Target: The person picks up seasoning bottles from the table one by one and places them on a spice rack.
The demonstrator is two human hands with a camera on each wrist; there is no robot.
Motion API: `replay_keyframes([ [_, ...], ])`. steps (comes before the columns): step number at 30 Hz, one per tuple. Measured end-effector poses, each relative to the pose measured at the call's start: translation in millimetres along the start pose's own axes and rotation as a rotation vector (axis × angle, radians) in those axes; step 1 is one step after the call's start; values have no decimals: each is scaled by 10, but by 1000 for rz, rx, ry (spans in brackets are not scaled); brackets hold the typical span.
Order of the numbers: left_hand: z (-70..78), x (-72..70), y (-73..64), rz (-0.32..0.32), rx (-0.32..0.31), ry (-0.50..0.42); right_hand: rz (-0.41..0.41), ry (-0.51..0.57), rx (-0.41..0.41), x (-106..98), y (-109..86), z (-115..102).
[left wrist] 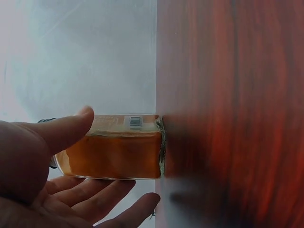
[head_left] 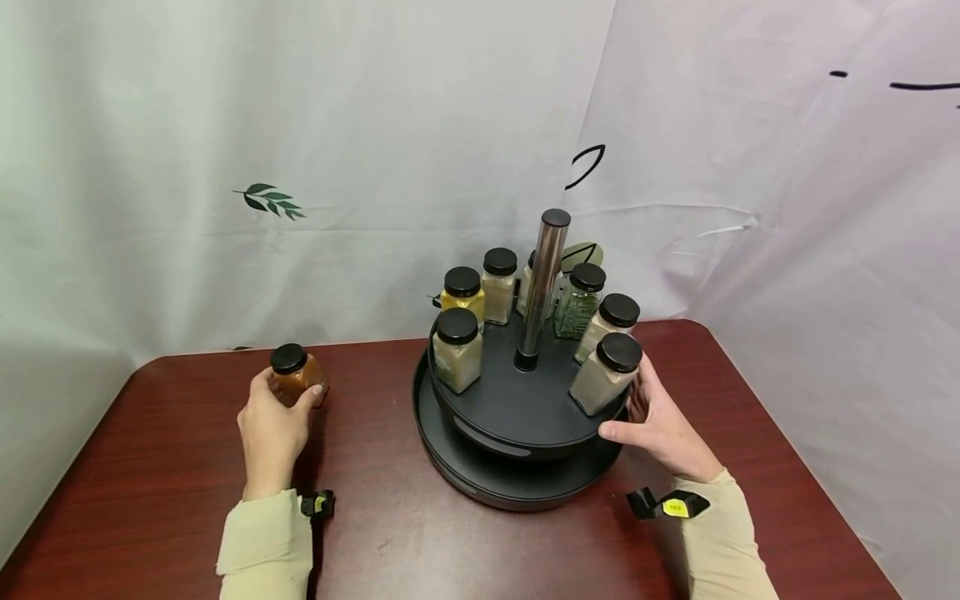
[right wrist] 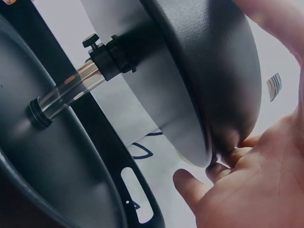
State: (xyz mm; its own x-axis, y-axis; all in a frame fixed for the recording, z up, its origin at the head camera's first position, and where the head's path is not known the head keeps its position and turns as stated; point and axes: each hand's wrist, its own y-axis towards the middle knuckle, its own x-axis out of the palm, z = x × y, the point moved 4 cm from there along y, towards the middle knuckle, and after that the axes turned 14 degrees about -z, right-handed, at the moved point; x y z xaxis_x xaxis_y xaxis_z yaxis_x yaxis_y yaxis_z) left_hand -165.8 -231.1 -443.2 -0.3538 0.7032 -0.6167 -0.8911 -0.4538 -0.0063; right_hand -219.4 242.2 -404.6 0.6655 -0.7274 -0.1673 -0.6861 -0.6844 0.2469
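Note:
My left hand point(head_left: 276, 433) holds a spice jar point(left wrist: 111, 154) of orange-brown powder between thumb and fingers. The jar stands upright under its black lid, its base right at the tabletop in the left wrist view. To the right is a black two-tier lazy Susan point(head_left: 491, 417) with a shiny central post point(head_left: 546, 287). My right hand point(head_left: 663, 425) grips the rim of its upper tier, thumb in front and fingertips curled against the edge in the right wrist view. Close above that hand, a jar of pale powder point(head_left: 606, 375) sits on the tier.
Several more black-lidded jars ring the upper tier, among them a yellow one point(head_left: 462, 296) and one with green flakes point(head_left: 580, 304). The lower tier point(head_left: 510, 487) rests on the red-brown table point(head_left: 375, 533). A white curtain point(head_left: 360, 125) hangs behind the table.

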Motion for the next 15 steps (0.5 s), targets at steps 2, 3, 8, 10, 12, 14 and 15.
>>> replay_keyframes([
  [2,1,0,0,12,3,1,2,-5,2,-1,3,1],
  [3,2,1,2,17,5,3,3,-10,1,-3,3,2],
  [8,7,-1,7,35,11,7,18,-41,6,-20,6,9],
  [10,9,-3,6,40,10,9,22,-44,10,-24,7,14],
  [12,12,-8,2,45,7,7,26,-44,15,-25,6,19],
  [14,18,-14,-5,45,2,7,28,-43,19,-24,1,23],
  [15,23,-19,-9,45,1,8,28,-42,20,-23,-1,24],
])
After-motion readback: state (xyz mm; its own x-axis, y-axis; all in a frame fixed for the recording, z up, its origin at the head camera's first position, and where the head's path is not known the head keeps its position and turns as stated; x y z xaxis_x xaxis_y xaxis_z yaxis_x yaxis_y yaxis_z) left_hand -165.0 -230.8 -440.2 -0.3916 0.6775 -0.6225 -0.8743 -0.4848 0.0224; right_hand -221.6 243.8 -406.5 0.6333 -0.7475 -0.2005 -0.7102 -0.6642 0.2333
